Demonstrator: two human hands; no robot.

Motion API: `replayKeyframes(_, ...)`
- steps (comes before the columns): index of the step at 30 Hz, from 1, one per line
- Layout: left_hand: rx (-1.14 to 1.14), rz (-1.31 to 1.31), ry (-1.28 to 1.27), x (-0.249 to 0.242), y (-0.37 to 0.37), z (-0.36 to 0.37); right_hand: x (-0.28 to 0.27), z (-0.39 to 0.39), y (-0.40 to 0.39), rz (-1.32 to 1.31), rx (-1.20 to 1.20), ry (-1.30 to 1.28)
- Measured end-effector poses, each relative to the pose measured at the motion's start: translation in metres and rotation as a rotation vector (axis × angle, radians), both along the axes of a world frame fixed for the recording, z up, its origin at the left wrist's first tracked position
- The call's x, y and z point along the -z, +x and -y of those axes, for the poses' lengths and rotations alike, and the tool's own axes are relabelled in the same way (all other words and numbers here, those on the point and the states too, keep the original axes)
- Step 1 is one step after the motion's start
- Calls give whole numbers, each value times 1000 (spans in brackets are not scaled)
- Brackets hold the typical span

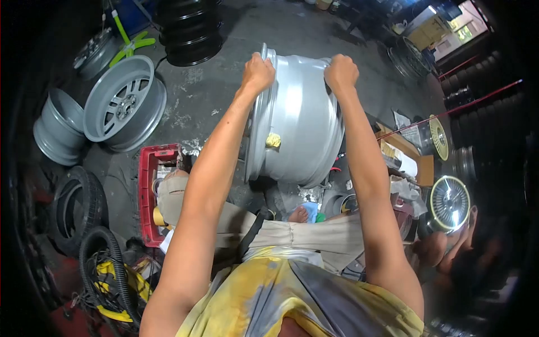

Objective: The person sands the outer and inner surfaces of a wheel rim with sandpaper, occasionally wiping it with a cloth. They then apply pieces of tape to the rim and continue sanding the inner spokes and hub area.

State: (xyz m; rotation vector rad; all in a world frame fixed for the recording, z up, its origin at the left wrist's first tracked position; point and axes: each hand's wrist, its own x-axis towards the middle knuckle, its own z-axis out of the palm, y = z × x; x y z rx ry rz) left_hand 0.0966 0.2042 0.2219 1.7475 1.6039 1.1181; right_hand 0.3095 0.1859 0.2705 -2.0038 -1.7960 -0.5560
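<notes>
A wide, shiny silver metal wheel rim [303, 118] is at twelve o'clock from the person, its round ends facing nine and three, its middle line running between them. Both arms reach out. The left hand [259, 73] curls its fingers over the nine o'clock edge, the right hand [341, 74] over the three o'clock edge. On the scuffed dark grey floor [241, 28], a red plastic crate [145, 185] sits at the rim's eight o'clock.

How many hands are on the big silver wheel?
2: the left hand on the left edge of the silver wheel, and the right hand on its right edge. Some fingers are hidden.
</notes>
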Motion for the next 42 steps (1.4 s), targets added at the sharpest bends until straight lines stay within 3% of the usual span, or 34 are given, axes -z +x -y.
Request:
replayKeyframes(3,-8,7,-44,-6,-1,-12,7,30,1,-32,-8,42)
replayKeyframes(7,1,9,-9,1,4,-18,26,149,-17,-179,-48,96)
replayKeyframes(9,15,8,6,3,2,-13,24,148,-16,-135,-49,103)
replayKeyframes(13,22,44,90,7,-10,37,7,61,3,69,-52,44)
replayKeyframes(15,29,90,116,3,-11,59,7,-8,9,90,71,-114)
replayKeyframes(18,10,119,85,-6,-16,61,11,-47,0,109,187,-233)
replayKeyframes(22,18,64,121,-2,-9,25,4,77,-12,177,102,36)
replayKeyframes(24,42,55,107,3,-5,22,10,128,-20,21,79,66)
replayKeyframes(27,32,47,168,12,-10,30,6,98,-8,33,30,69)
replayKeyframes(30,13,123,160,5,-16,66,-10,7,2,-44,134,-200)
replayKeyframes(32,2,150,59,1,-18,75,3,-45,5,-24,199,-313)
replayKeyframes(33,-7,107,127,1,-18,69,7,-58,5,-6,223,-358)
replayKeyframes(36,6,-3,191,3,-15,28,-7,-29,2,-43,214,-325)
replayKeyframes(38,-17,-103,156,10,-7,-16,3,40,4,-47,81,-68)
replayKeyframes(41,-27,-71,25,0,10,-56,60,159,-14,13,-79,389)
replayKeyframes(42,-32,-109,-20,-3,10,-64,79,194,-30,-34,10,304)
